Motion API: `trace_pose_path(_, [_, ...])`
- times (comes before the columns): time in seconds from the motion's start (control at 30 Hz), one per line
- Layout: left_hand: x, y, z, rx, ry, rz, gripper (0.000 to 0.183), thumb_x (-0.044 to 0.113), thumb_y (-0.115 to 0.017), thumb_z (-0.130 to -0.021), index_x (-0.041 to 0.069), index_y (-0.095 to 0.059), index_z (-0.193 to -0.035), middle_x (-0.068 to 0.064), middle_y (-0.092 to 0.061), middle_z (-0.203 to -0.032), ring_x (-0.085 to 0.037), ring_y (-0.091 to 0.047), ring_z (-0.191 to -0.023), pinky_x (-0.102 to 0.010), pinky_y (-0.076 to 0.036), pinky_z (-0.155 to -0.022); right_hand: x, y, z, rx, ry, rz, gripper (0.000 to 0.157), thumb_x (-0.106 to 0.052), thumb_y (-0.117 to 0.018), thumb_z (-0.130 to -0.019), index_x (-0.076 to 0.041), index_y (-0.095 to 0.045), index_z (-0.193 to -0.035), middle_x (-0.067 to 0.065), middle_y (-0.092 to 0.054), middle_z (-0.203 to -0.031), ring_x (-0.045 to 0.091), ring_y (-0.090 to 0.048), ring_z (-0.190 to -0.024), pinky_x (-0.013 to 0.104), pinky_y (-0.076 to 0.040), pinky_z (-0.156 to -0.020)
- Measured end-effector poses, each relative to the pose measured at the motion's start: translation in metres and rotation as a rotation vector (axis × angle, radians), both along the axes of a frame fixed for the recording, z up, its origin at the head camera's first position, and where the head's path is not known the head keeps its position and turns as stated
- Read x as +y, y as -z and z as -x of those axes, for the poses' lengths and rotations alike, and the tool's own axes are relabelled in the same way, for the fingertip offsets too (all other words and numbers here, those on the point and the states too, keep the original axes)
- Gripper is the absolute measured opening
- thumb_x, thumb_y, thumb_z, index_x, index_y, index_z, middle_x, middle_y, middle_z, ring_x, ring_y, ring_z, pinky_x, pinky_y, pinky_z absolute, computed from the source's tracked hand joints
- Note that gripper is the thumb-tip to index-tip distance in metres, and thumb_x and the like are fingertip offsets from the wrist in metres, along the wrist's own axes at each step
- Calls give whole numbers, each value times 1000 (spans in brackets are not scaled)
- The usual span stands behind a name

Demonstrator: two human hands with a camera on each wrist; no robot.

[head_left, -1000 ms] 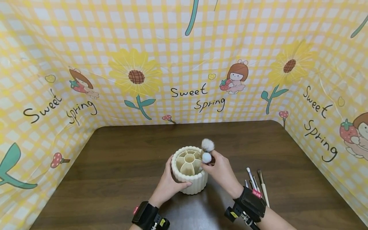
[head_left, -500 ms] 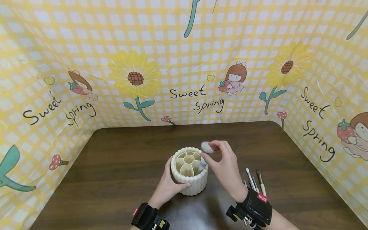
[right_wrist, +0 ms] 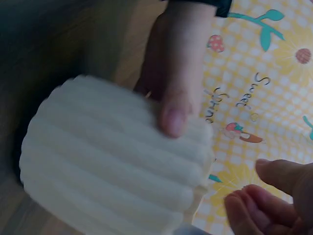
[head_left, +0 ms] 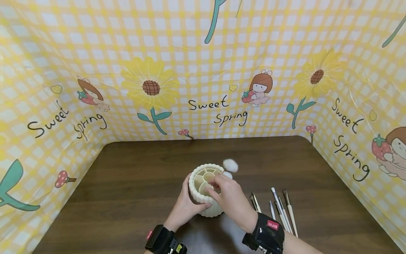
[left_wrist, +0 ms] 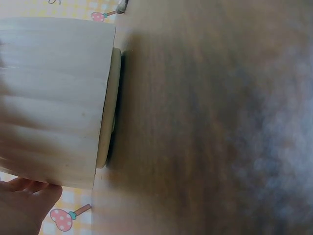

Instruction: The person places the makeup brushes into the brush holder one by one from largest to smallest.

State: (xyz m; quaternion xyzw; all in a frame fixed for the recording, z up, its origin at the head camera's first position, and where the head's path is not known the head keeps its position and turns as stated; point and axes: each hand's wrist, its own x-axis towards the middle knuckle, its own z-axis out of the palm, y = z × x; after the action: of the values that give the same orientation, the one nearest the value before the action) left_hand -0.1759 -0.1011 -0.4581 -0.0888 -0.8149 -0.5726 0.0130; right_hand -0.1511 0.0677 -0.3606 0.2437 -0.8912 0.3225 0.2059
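A cream, ribbed round holder (head_left: 213, 211) with divided compartments stands upright on the table. My left hand (head_left: 187, 201) grips its side, thumb across the front, as the left thumb (right_wrist: 174, 115) on the ribbed wall also shows. My right hand (head_left: 233, 197) is over the holder's right front rim, hiding part of the compartments. In the right wrist view its thumb and loosely bent fingers (right_wrist: 239, 213) are apart, with nothing visible between them. A fluffy white brush head (head_left: 230, 165) leans out past the back right rim, above a smaller pale bluish piece (head_left: 227, 174).
Several slim makeup brushes (head_left: 290, 213) lie on the dark wooden table (head_left: 142, 169) by my right wrist, with a small group of brushes (head_left: 254, 202) left of them. A yellow checked cloth (head_left: 203, 70) surrounds the table's back and sides.
My right hand has let go of the fluffy white brush and moved left and toward me over the holder. The brush now leans at the rim by itself. My left hand keeps its grip.
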Motion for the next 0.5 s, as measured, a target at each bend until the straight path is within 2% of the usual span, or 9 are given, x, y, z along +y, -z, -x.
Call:
trace_pose_path(0.17, [0,1,0,7,-4,6,119,43,-84,-59,19,-10,-149,-14,-31,-149,-30,-39,-130,-53,-34,-105,0,4,4,-45,38,-77,15,-19,-70,-81,-5,-68,-85,2,-65,-79,12,-61,-71,30,-55,-62])
trace_pose_path(0.5, [1,1,0,30,-14,13,120,43,-85,-58,18,-11,-149,-15,-32,-148,-31,-39,-130,-52,-33,-105,-4,11,8,12,79,-150,14,-17,-71,-79,-6,-64,-76,3,-62,-72,13,-56,-62,30,-50,-55])
